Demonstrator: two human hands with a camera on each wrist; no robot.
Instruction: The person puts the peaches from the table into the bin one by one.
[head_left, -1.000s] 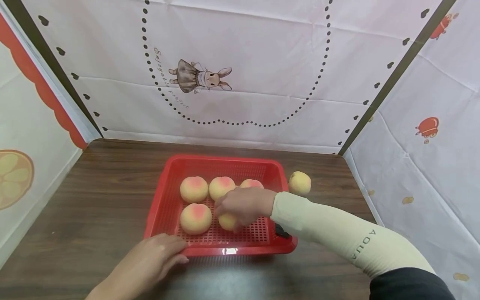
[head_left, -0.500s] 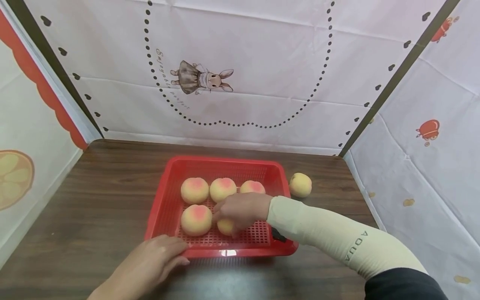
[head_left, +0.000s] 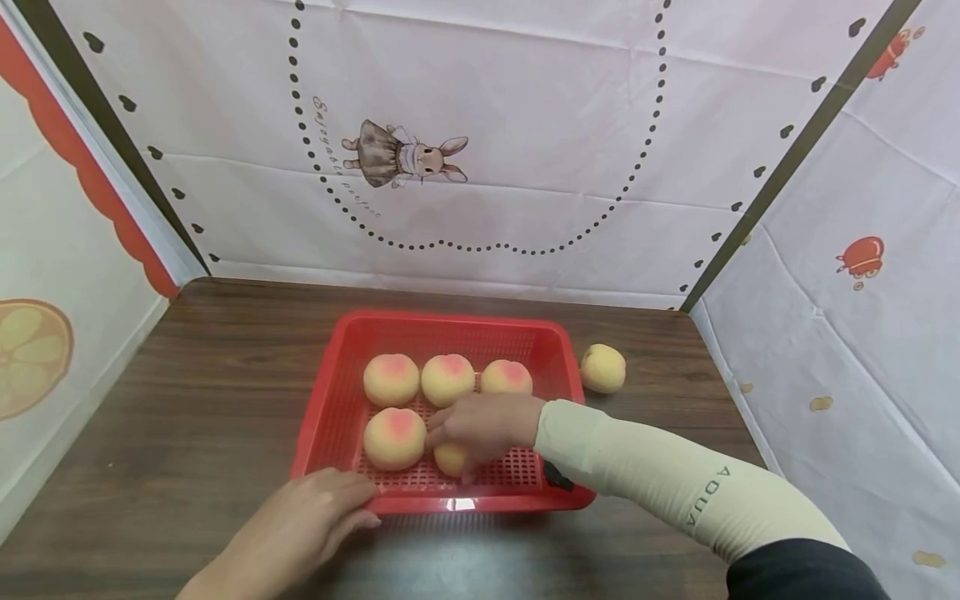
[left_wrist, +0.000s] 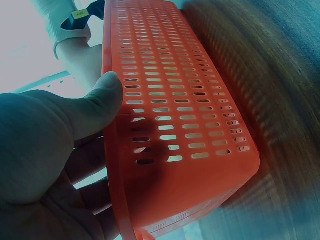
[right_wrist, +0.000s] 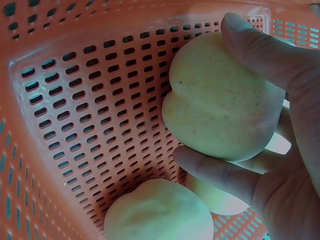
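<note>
A red plastic basket (head_left: 517, 502) with a slotted floor sits on the table. My left hand (head_left: 307, 517) grips its near left corner; in the left wrist view the thumb (left_wrist: 107, 95) presses the outer wall and the fingers reach behind the rim. Inside the basket, my right hand (head_left: 483, 425) holds a peach (right_wrist: 220, 100) between thumb and fingers, low over the floor. In the head view the hand covers most of that peach. Beside it sits a front-left peach (head_left: 394, 439). Behind stand a back-left peach (head_left: 392, 380), a back-middle peach (head_left: 447, 380) and a back-right peach (head_left: 507, 377).
A yellow peach (head_left: 603, 368) lies on the brown wooden table (head_left: 225, 375), just outside the basket's right side. Printed white sheets (head_left: 525, 125) stand behind and on both sides. A pale sleeve (head_left: 660, 467) covers the right forearm, which crosses the basket's right rim.
My right hand has shifted slightly left and toward me with the peach, and the forearm has come a little lower. The left hand keeps its grip on the basket corner.
</note>
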